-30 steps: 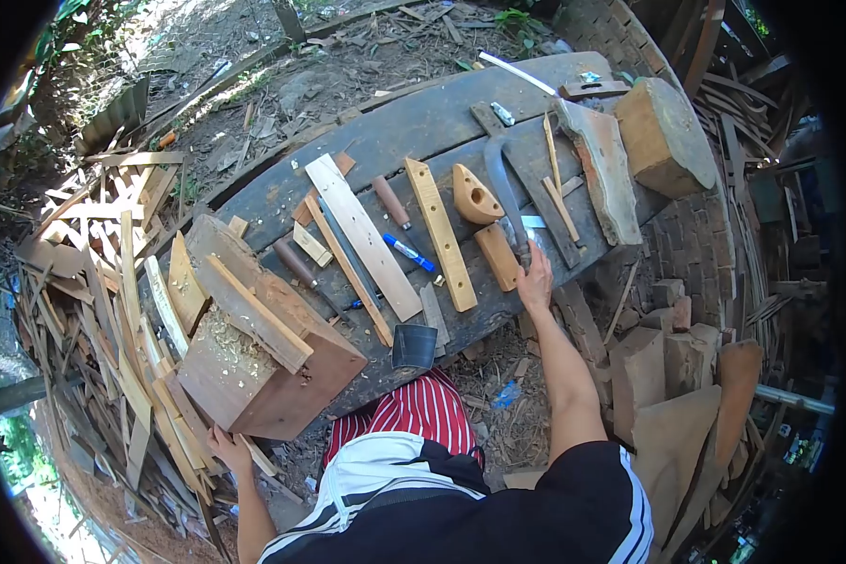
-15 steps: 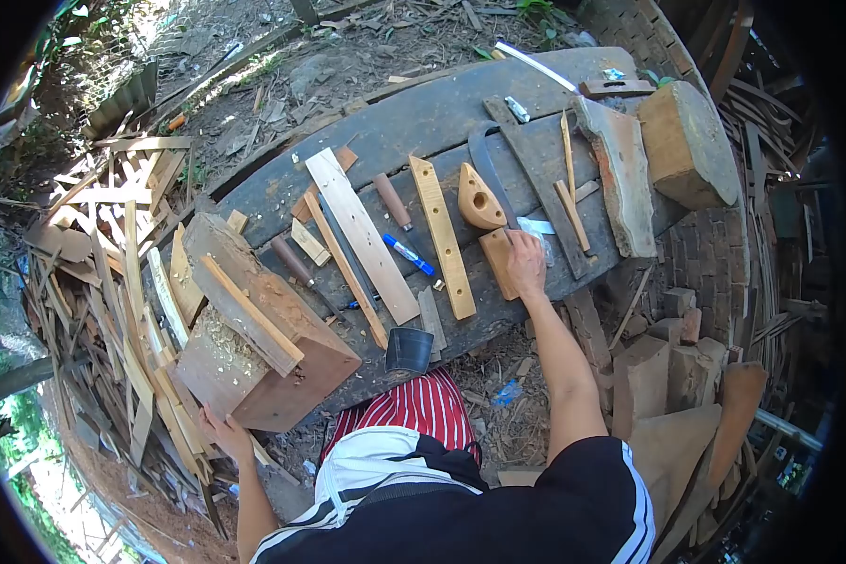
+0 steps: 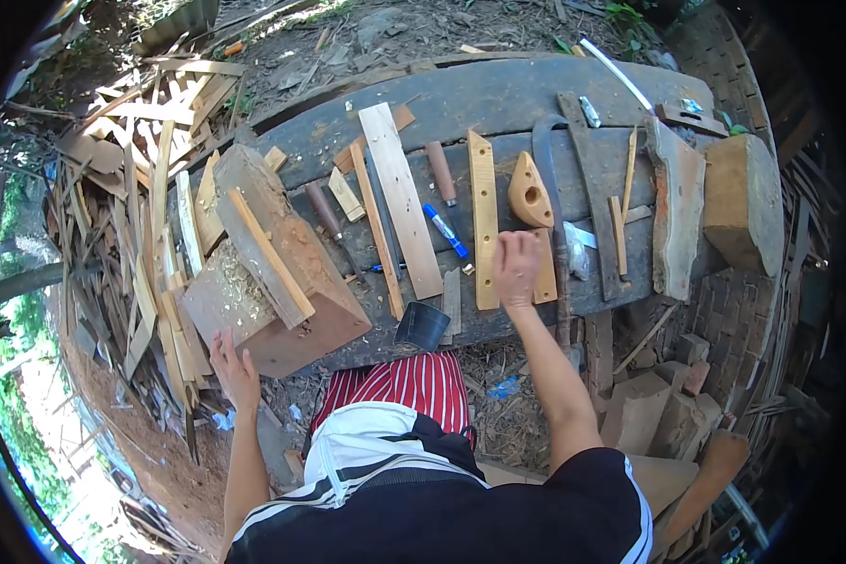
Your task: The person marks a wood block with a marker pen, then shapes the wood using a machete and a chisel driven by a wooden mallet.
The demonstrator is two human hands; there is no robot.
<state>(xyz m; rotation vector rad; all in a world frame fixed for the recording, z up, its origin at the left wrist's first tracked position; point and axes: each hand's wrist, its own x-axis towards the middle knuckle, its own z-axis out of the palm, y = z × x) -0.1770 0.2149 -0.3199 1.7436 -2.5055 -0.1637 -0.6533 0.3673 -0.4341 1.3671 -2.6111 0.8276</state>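
My left hand [image 3: 236,372] is open with its fingers apart, beside the near left corner of a big wooden block [image 3: 324,324]. A thin wood strip [image 3: 271,252] lies on top of that block among shavings. My right hand [image 3: 515,273] hovers over the bench, fingers loosely bent and nothing visible in them. It is between a yellowish wood bar with holes [image 3: 483,207] and a small wood block [image 3: 545,268], which it partly covers. Just beyond it sits a pointed wooden piece with round holes [image 3: 531,193]. A long curved knife [image 3: 550,155] lies to the right.
On the dark bench [image 3: 461,89] lie a pale board [image 3: 399,197], a blue marker [image 3: 445,231], wooden-handled tools [image 3: 440,172] and a black curved piece [image 3: 422,326]. A rough slab [image 3: 675,211] and a thick block [image 3: 743,202] stand right. Scrap wood [image 3: 146,254] is piled left.
My right hand has moved left from the knife's handle end and small block toward the yellowish bar. My left hand has its fingers more spread. The camera view has shifted.
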